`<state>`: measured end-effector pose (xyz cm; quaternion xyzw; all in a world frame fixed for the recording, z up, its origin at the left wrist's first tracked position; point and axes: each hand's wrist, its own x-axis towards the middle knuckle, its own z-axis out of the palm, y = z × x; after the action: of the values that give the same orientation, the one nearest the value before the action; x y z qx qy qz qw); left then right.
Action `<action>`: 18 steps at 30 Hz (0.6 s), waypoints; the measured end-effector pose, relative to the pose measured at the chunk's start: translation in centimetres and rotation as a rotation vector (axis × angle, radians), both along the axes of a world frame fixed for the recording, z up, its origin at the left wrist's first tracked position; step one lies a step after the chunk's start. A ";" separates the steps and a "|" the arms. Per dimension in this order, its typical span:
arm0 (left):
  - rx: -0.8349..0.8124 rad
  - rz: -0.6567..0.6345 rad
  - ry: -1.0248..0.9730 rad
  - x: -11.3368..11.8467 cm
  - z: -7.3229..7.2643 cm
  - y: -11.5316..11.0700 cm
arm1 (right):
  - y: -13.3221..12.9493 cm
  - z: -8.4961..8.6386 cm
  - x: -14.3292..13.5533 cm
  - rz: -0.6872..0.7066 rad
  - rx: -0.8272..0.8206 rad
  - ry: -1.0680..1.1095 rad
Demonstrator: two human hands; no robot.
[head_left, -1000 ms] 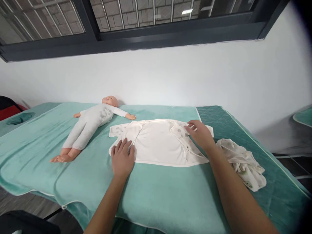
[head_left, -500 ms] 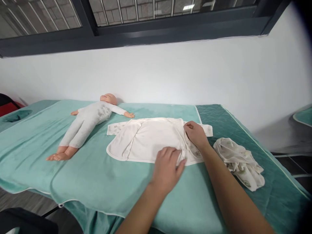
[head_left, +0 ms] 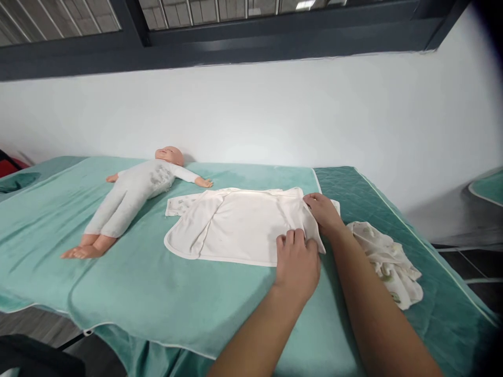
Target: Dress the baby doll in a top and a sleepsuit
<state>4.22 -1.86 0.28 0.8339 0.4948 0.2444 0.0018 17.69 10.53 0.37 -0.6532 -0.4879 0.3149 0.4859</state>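
A white baby shirt (head_left: 243,225) lies spread on the green bed cover with its front panels folded outward and a patterned sleeve showing at the left. My right hand (head_left: 325,213) pinches the shirt's upper right edge, next to the other sleeve. Lower down, the curled fingers of my left hand (head_left: 298,259) grip the right panel near the bottom hem; the fingertips are partly hidden. On the left, a baby doll (head_left: 135,191) in a white suit lies on its back, its arms spread and its feet bare.
A crumpled white printed cloth (head_left: 387,262) rests beyond my right forearm on the darker quilted mat (head_left: 346,183). The light green cover (head_left: 157,293) hangs over the bed's front edge. A white wall (head_left: 251,115) and a dark window frame (head_left: 275,44) stand behind.
My left hand has moved right along the bottom hem. My right hand has shifted slightly right, and the shirt's right panel is now folded out flatter over the printed inside.
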 end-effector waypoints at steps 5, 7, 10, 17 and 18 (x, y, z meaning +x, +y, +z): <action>0.024 -0.134 -0.013 -0.4 0.0 -0.4 | 0.3 0.1 0.3 -0.019 0.000 -0.122; 0.032 -0.168 -0.015 -0.4 -0.1 -0.4 | 0.2 0.1 0.5 0.007 0.003 -0.121; 0.024 -0.197 -0.006 -0.4 -0.2 -0.5 | -0.2 0.1 0.9 0.070 0.031 -0.147; 0.018 -0.287 0.032 -0.6 -0.1 -0.5 | -1.2 0.9 0.2 0.003 0.342 -0.526; 0.028 -0.307 0.040 -0.6 -0.1 -0.5 | -1.5 1.2 -0.1 0.010 0.405 -0.540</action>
<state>3.59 -2.34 0.19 0.9044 0.3581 0.2314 0.0175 17.59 9.07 1.57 -0.6008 -0.6548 0.0295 0.4576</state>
